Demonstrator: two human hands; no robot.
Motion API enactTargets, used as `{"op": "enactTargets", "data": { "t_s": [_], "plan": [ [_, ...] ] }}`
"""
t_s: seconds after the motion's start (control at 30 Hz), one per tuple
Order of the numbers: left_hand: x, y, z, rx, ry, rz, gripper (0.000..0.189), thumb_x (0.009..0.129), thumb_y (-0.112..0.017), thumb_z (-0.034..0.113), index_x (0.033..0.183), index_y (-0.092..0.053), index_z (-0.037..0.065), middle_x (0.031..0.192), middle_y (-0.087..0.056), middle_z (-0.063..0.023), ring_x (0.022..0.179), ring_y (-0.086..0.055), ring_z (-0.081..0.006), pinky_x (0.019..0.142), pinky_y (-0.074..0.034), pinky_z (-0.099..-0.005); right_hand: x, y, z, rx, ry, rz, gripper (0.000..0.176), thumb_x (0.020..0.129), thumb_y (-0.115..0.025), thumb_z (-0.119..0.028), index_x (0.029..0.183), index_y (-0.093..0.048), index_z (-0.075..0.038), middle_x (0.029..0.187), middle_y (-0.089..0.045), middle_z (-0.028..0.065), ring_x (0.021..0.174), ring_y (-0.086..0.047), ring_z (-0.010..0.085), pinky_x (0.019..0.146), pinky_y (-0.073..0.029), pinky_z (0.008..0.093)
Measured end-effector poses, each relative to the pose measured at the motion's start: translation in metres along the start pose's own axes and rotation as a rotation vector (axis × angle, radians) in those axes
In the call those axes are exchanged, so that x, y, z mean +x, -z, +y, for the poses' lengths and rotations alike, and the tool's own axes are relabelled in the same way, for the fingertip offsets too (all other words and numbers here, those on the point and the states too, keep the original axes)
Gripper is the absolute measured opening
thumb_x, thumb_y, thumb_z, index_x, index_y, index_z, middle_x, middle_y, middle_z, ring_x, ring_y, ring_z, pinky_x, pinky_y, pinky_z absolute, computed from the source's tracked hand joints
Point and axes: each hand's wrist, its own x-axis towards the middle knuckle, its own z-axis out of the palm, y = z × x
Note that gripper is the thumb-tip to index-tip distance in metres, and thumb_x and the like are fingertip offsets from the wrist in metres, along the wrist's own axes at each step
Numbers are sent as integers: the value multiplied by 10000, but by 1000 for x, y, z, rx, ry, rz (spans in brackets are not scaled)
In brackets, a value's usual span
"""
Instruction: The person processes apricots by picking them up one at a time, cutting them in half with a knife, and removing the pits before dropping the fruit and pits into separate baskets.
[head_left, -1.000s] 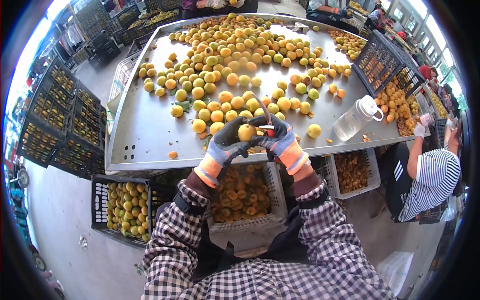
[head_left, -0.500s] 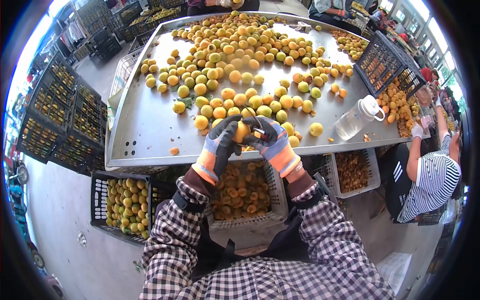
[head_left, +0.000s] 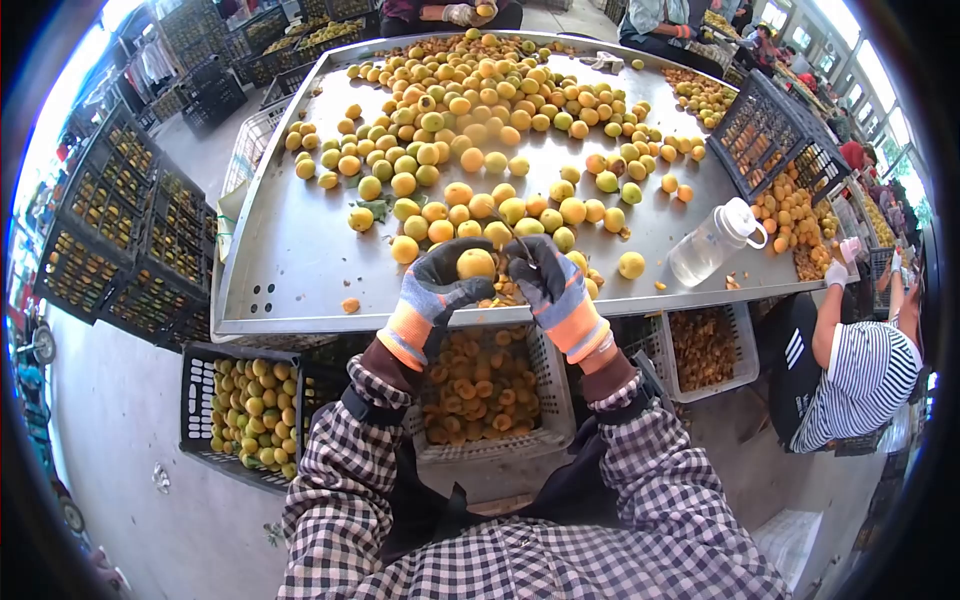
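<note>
My left hand [head_left: 440, 283], in a black-palmed grey and orange glove, is closed round a yellow apricot [head_left: 476, 264] above the table's near edge. Just to its right, apart from the fruit, my right hand [head_left: 556, 292] wears a matching glove and pinches a thin knife-like tool [head_left: 517, 238], mostly hidden by the fingers. Whole apricots [head_left: 470, 205] lie in a loose band right beyond both hands. Beneath them, under the table edge, a pale crate [head_left: 562, 405] holds split apricot halves [head_left: 482, 385].
The metal table [head_left: 300, 255] carries a large apricot heap [head_left: 490, 95]. A clear water bottle [head_left: 705, 245] stands at right near a tilted black crate [head_left: 765, 125]. A black crate of apricots [head_left: 190, 400] sits lower left; a crate of brown scraps [head_left: 745, 345] lower right. A co-worker in stripes [head_left: 865, 375] works at right.
My hands have moved apart: the right hand with the tool has drawn away rightward from the apricot. The left hand has shifted slightly left, showing more of the fruit.
</note>
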Motion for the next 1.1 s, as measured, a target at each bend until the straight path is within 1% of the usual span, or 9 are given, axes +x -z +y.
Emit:
{"op": "enactTargets", "data": {
  "t_s": [0.03, 0.07, 0.1, 0.2, 0.27, 0.53, 0.8, 1.0, 1.1],
  "plan": [
    [3, 4, -5, 1, -4, 2, 578, 729, -804, 31, 1251, -557, -2, 1174, -618, -63, 1044, -591, -131, 885, -528, -292, -3, 1, 2, -102, 34, 8, 329, 824, -608, 75, 1135, -554, -16, 1024, -664, 78, 959, -650, 157, 819, -527, 275],
    [7, 9, -11, 92, -124, 6, 591, 715, -815, 32, 1247, -559, 0, 1173, -617, -60, 1045, -588, -134, 899, -518, -289, -7, 0, 6, -195, 55, -11, 270, 847, -617, 8, 1107, -549, -18, 951, -678, 125, 903, -678, 239, 746, -534, 317],
    [9, 9, -8, 183, -243, 11, 604, 701, -826, 33, 1242, -561, 2, 1171, -616, -58, 1047, -586, -136, 913, -509, -286, -9, -2, 2, -195, 60, -15, 270, 847, -617, 8, 1107, -549, -18, 951, -678, 125, 903, -678, 239, 746, -534, 317],
    [10, 10, -1, 246, -318, 47, 612, 666, -849, 51, 1214, -580, 12, 1152, -614, -58, 1054, -581, -145, 934, -489, -296, -14, -8, -5, -435, 118, -56, 222, 863, -626, -68, 1076, -565, -46, 881, -663, 163, 836, -650, 348, 680, -524, 390],
    [9, 10, 4, 362, -364, 79, 614, 640, -871, 83, 1187, -602, 12, 1126, -613, -62, 1048, -586, -157, 927, -487, -311, -16, -8, -4, -420, 100, -61, 225, 860, -630, -73, 1075, -566, -41, 878, -659, 171, 832, -647, 355, 677, -523, 395],
    [8, 14, 1, 374, -397, 107, 609, 619, -866, 30, 1171, -609, 10, 1106, -630, -56, 1037, -597, -160, 937, -492, -312, -24, -17, 15, -473, 126, -46, 295, 835, -654, -88, 1104, -566, -8, 896, -653, 198, 839, -638, 385, 677, -521, 417],
    [1, 11, 1, 362, -371, 133, 569, 600, -861, 8, 1119, -629, 31, 1102, -654, -46, 1031, -599, -148, 938, -481, -287, -27, -22, 35, -543, 159, -97, 451, 804, -652, -49, 1227, -514, 25, 1005, -643, 228, 933, -633, 385, 774, -524, 415],
    [-1, 12, 1, 449, -369, 126, 608, 600, -874, 19, 1146, -606, 6, 1109, -622, -50, 1037, -597, -158, 931, -508, -310, -27, -30, 45, -430, 108, -100, 466, 778, -661, -52, 1213, -501, -10, 924, -627, 193, 873, -620, 393, 727, -508, 439],
    [-2, 9, 2, 513, -420, 149, 539, 601, -882, 66, 1081, -642, 24, 1057, -675, -45, 977, -613, -136, 895, -502, -281, -28, -31, 42, -507, 183, -131, 422, 769, -656, -58, 1167, -519, -25, 895, -611, 180, 836, -615, 388, 699, -499, 445]
  ]
}}
